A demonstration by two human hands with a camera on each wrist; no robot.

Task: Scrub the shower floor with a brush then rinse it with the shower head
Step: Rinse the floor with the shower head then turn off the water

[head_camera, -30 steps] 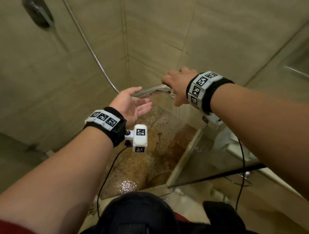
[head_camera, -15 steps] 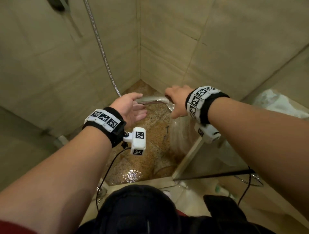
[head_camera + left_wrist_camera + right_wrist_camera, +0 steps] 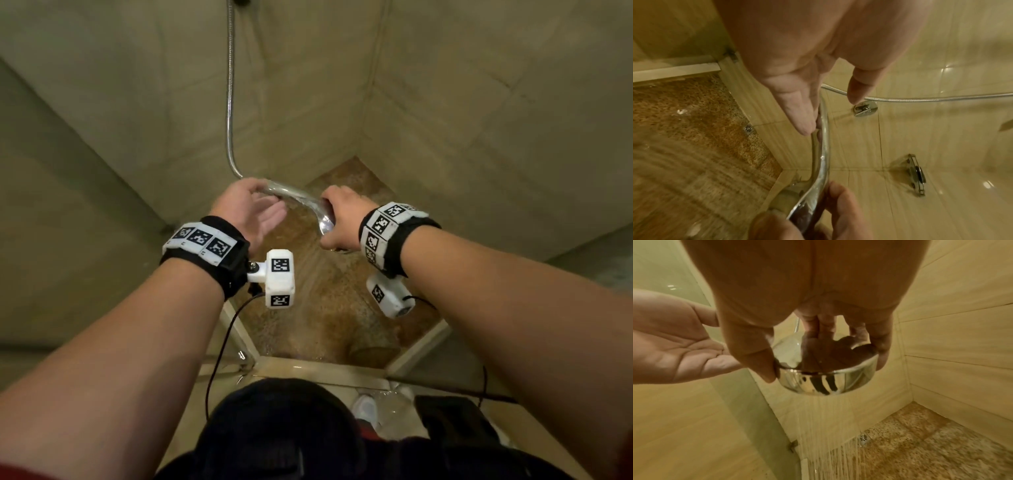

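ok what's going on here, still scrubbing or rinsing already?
Rinsing. The right hand grips the round end of the chrome shower head, and water streams from it onto the speckled shower floor. The left hand is open, fingers lying along the handle near the hose. No brush in view.

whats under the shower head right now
Water streams fall from the shower head onto the brown speckled shower floor, with a small drain near the wall. The nozzle face itself is hidden.
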